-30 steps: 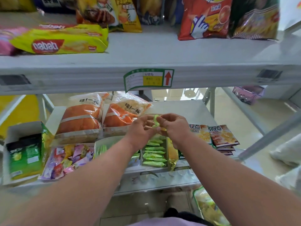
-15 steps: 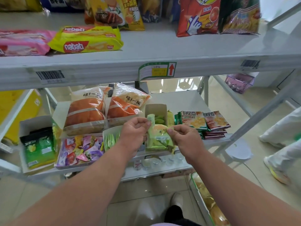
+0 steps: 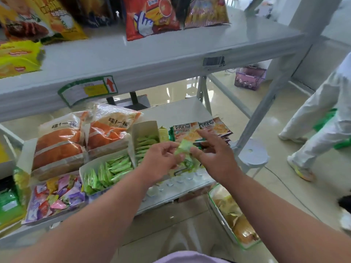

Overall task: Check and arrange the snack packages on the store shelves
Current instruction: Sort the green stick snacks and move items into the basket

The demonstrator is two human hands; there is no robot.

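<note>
Both forearms reach out from the bottom of the view toward the lower shelf (image 3: 190, 111). The left hand (image 3: 161, 160) has its fingers curled inward, pinching the left edge of a small pale green snack packet (image 3: 183, 149). The right hand (image 3: 214, 156) meets the same packet from the other side: its thumb presses the packet's right edge, while the remaining fingers spread loosely forward and hold nothing. The packet hangs between the two hands, above the front edge of the lower shelf.

Below the right forearm sits a green-rimmed tray (image 3: 224, 223) of yellow and orange snacks. Left of the left hand, an open white box (image 3: 106, 169) is packed with green sachets, and further left lies a bag of mixed sweets (image 3: 55, 198) in purple, pink and yellow wrappers. Just beyond the left hand, a second open box (image 3: 146, 133) holds more green packets. Beyond the right hand's fingertips lie flat orange snack packets (image 3: 187, 130), stacked. Further out to the left, two orange bread bags (image 3: 81, 137) lean side by side.

Above both hands runs the upper shelf (image 3: 152, 59) with a price label (image 3: 89, 90) on its front edge, and a red chip bag (image 3: 150, 16) stands on it.
</note>
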